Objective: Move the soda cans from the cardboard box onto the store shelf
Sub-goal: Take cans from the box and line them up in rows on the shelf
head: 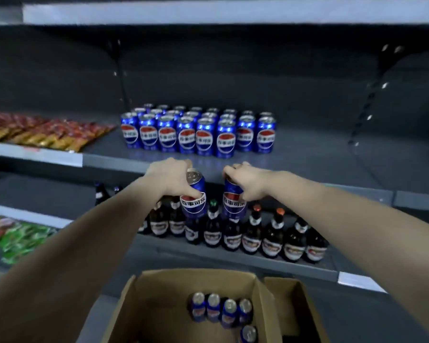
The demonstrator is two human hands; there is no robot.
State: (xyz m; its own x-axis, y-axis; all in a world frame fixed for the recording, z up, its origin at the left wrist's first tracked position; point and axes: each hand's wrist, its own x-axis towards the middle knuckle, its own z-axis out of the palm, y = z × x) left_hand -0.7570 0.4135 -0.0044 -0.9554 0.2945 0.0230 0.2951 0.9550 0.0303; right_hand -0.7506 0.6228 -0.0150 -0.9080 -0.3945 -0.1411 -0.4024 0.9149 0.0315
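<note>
My left hand grips a blue soda can by its upper part, and my right hand grips a second blue soda can the same way. Both cans hang side by side just below the front edge of the grey store shelf. On that shelf stand several rows of blue soda cans. Below me the open cardboard box holds several more soda cans near its right side.
Dark glass bottles line the lower shelf behind the held cans. Red and yellow snack packets lie at the left of the can shelf, green packets on the shelf below. A white-edged upper shelf runs overhead.
</note>
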